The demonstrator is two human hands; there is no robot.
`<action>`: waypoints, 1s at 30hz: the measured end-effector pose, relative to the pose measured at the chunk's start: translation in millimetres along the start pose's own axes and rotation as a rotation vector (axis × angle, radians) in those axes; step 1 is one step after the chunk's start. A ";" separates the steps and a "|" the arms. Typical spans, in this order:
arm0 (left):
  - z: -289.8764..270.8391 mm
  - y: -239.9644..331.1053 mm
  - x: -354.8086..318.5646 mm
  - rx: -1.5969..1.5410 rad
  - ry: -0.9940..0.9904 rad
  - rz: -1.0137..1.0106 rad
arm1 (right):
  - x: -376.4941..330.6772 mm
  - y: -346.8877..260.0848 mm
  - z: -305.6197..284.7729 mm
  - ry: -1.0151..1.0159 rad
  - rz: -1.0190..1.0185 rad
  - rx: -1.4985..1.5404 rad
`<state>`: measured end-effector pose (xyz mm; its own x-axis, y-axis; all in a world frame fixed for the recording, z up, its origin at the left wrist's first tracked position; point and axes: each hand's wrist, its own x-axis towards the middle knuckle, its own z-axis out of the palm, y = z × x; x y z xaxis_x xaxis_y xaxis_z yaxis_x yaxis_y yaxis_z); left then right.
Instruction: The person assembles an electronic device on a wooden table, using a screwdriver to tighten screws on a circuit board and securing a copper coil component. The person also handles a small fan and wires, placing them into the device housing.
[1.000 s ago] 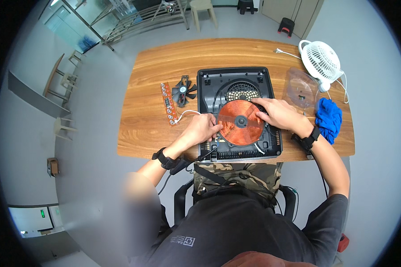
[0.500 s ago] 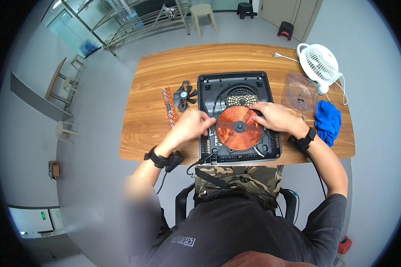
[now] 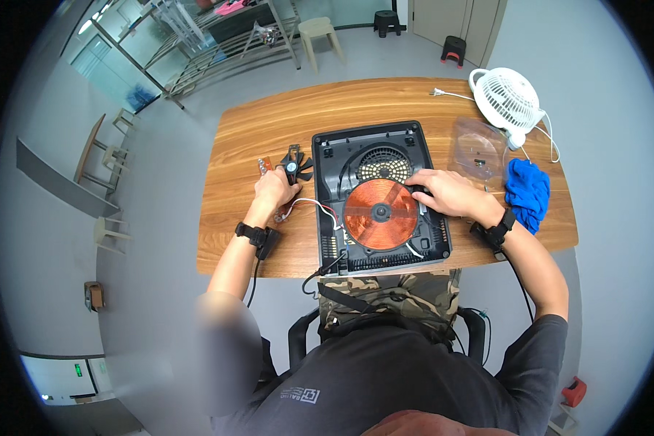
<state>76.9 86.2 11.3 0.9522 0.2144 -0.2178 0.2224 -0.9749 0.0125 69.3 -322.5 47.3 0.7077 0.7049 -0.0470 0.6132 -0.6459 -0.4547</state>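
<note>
A round copper induction coil (image 3: 363,218) with a dark centre hub lies on the black induction cooker base (image 3: 334,167). My right hand (image 3: 447,192) is at the coil's upper right edge, thumb and fingers bent against it. Left of the base, my left hand (image 3: 274,190) closes over an orange circuit board strip (image 3: 264,164), hiding its middle. Just beyond those fingers sits a small black cooling fan (image 3: 293,166). White and red wires (image 3: 312,202) run from beside the left hand to the base. A short white lead (image 3: 413,250) pokes out below the coil.
At the right stand a clear plastic tray (image 3: 461,149) with small dark parts, a blue cloth (image 3: 527,195) and a white desk fan (image 3: 507,98) with its cord. A black cable (image 3: 312,280) leaves the base's lower left. The wooden table's (image 3: 327,98) near edge borders my lap.
My left hand has left the coil's left edge and moved left onto the circuit board strip. The wires now stretch across the gap. My right hand stays at the coil's edge.
</note>
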 end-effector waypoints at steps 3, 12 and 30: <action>-0.8 0.5 4.2 -0.044 -0.009 -0.025 | -2.2 1.4 -4.2 0.012 -0.030 0.005; 4.0 -34.7 16.3 -0.180 0.171 0.099 | -8.9 5.7 -38.1 0.075 -0.067 -0.029; -61.5 124.3 -1.4 -0.234 0.254 0.716 | 37.9 32.3 -71.7 0.223 -0.099 -0.150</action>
<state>116.1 -31.6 73.2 0.8926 -0.4254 0.1495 -0.4508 -0.8487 0.2765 141.1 -337.7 94.6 0.6911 0.6959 0.1952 0.7166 -0.6248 -0.3101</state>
